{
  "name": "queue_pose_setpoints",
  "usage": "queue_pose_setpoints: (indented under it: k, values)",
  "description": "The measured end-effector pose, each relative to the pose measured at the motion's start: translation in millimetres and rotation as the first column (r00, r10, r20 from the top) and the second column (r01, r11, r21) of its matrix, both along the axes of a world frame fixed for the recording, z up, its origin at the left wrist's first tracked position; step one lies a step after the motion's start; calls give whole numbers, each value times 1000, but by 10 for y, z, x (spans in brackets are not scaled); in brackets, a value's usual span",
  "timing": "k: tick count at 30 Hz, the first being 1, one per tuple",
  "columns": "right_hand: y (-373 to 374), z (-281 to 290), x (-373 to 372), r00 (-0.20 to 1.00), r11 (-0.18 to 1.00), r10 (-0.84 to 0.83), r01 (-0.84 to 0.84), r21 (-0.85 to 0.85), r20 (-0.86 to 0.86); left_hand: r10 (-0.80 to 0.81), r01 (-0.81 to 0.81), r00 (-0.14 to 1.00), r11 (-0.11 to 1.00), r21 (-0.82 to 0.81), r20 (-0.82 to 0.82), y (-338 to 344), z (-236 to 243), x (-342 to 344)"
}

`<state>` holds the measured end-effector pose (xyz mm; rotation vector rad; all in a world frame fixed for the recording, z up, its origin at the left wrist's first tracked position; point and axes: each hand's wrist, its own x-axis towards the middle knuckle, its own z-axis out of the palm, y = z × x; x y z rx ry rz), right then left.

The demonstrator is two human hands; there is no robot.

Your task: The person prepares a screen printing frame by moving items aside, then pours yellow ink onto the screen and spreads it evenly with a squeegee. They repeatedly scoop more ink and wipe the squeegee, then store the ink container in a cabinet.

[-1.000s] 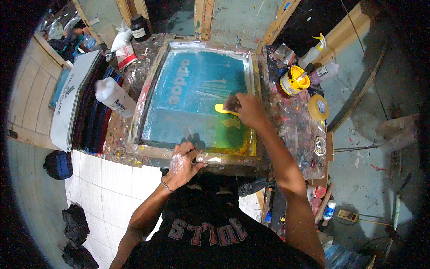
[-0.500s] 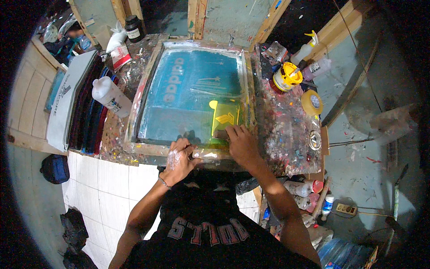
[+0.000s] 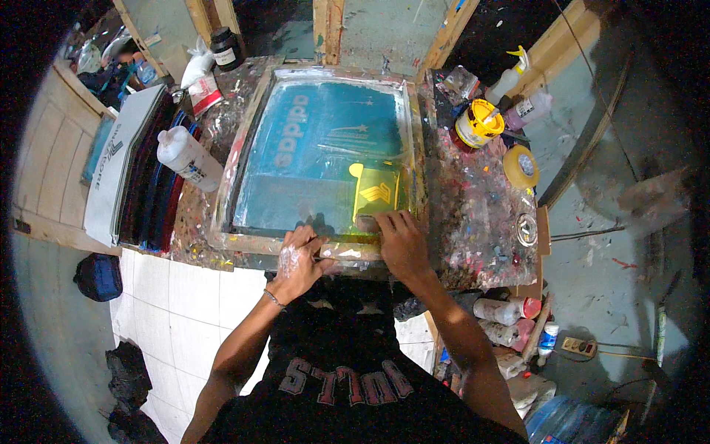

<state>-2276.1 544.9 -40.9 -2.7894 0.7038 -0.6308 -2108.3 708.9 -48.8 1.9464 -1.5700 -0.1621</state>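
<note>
Paint-spattered work table [image 3: 481, 218], pale tiled floor [image 3: 188, 296] visible beyond its near edge at left. Rectangular wooden-framed screen with blue-green mesh [image 3: 325, 159] lies flat on the table. Bright yellow ink patch [image 3: 377, 194] sits in the mesh's near right quarter. Right hand [image 3: 405, 243]: fingers closed on a small brownish flat-edged squeegee [image 3: 366, 221], which touches the mesh at the ink's near end. Left hand [image 3: 297, 259]: fingers bent together over the near rail; cannot tell if gripping or only pressing. Yellow-rimmed round plastic tub [image 3: 473, 135] and yellowish tape roll [image 3: 522, 166] stand right of the screen; translucent white plastic bottle [image 3: 188, 157], left.
</note>
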Motion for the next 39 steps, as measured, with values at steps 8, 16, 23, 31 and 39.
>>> queue_pose_setpoints:
  k: [8,16,23,31,39]
  values:
    - [-99,31,45,1000,998,18,-19,53,21,3,-2,1000,1000,30,-20,14,-31,2]
    - [-1046,59,682,999,988,-2,-3,152,35,-2,3,999,1000,31,-41,4,-38,5]
    - [-1341,-37,1059,992,978,125,-119,169,-26,4,-2,1000,999,51,-24,16,-53,5]
    - [-1177,-58,1001,953,929,258,-200,312,-158,-6,9,999,998,65,-44,12,-78,23]
    - [-643,142,351,904,923,358,-306,232,-233,-6,7,1000,999,37,-29,7,-63,15]
